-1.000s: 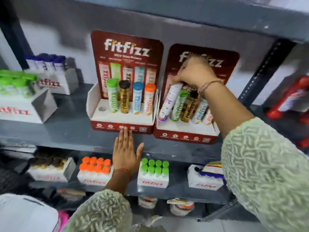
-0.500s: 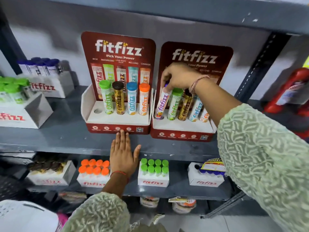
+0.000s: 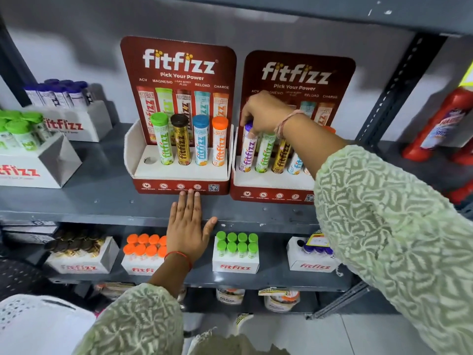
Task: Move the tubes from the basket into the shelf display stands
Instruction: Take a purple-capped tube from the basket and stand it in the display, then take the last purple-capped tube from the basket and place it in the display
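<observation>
The purple-capped tube [image 3: 247, 149], tilted a second ago, is now standing upright in the right display stand [image 3: 271, 184], the right hand [image 3: 266, 115] gripping its cap. At seven o'clock, the left hand [image 3: 188, 226] is lying flat, fingers spread, on the shelf [image 3: 102, 201].

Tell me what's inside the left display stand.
The left display stand holds four upright tubes: green, brown, blue and orange caps. Its leftmost hole is empty. The tubes' bottoms are hidden.

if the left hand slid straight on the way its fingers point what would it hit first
The left hand lies flat on the shelf, fingers pointing at the back. It would meet the red front of the left stand first; the fingertips look almost touching it already, though the exact gap is hard to judge.
</observation>
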`<state>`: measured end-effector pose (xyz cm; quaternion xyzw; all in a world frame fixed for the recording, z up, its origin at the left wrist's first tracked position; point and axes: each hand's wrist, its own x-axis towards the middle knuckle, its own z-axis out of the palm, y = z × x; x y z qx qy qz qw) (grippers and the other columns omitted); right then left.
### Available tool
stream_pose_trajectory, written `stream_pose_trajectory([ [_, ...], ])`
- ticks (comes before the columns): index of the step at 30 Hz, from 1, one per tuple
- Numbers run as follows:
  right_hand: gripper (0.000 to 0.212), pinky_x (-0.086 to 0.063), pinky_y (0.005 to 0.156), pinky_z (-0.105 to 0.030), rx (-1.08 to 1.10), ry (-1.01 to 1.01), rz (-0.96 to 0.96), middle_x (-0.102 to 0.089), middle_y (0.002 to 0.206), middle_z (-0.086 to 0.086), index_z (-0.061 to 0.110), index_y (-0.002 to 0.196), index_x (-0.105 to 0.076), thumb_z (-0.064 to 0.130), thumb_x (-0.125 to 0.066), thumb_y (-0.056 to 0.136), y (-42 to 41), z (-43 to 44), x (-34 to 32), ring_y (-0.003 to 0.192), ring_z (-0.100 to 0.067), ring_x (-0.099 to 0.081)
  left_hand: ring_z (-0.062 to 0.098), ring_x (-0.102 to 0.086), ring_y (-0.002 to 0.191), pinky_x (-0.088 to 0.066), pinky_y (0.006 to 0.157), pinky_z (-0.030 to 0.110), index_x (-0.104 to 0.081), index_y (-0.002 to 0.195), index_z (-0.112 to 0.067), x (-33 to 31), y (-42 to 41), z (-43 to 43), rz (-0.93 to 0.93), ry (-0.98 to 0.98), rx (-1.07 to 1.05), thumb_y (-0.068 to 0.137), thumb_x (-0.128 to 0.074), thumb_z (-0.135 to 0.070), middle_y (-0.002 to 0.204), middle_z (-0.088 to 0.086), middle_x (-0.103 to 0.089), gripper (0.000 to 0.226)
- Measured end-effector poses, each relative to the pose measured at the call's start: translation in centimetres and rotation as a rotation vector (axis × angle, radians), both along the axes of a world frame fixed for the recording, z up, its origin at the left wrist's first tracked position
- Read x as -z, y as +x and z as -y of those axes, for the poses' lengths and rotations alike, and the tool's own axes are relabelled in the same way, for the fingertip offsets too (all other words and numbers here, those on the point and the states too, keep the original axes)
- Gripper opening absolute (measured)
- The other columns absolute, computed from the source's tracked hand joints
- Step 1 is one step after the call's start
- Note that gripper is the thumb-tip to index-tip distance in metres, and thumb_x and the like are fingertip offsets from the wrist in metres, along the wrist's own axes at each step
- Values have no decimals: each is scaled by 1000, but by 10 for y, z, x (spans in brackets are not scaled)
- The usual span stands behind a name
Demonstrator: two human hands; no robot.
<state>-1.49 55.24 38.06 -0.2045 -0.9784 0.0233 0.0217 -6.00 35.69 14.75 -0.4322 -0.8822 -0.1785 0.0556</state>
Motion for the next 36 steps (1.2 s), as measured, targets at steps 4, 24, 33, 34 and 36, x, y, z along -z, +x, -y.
stream_pose_trajectory([
  [4, 62, -44, 101, -36, 9, 16, 3, -59, 130, -14, 10, 126, -54, 15, -78, 69, 8, 2, -4, 118, -29, -55, 21, 8, 140, 5, 114, 37, 4, 141, -10, -6, -1, 5, 28, 47, 30, 72, 22, -70, 155, 11, -4, 93],
  [24, 22, -36, 99, -27, -1037, -611, 139, -68, 115, -21, -2, 104, -68, 2, -58, 85, -160, 436, 329, 113, -31, -60, 40, -18, 137, -14, 113, 47, -23, 138, 2, 153, 65, 361, 354, 28, -1212, 87, -3, -60, 147, 22, -25, 82],
  [33, 45, -27, 109, -33, -1211, -440, 427, -45, 139, -21, 3, 129, -49, 4, -59, 85, -196, 548, 430, 130, -31, -39, 26, -8, 139, 1, 114, 36, -16, 141, -5, 179, 70, 367, 246, -35, -1286, 91, -13, -56, 149, 13, -15, 72],
  [34, 43, -33, 103, -33, -1170, -482, 421, -52, 131, -22, 3, 122, -55, 4, -65, 81, -193, 539, 429, 123, -32, -46, 25, -7, 139, 1, 114, 36, -16, 141, -5, 180, 71, 368, 255, -35, -1288, 91, -12, -56, 149, 13, -15, 72],
  [36, 42, -46, 91, -33, -991, -686, 432, -62, 113, -21, 2, 111, -62, 3, -75, 70, -182, 515, 417, 103, -28, -56, 25, -5, 140, 1, 114, 36, -15, 142, -5, 181, 73, 368, 287, -33, -1285, 91, -11, -57, 150, 13, -14, 73],
])
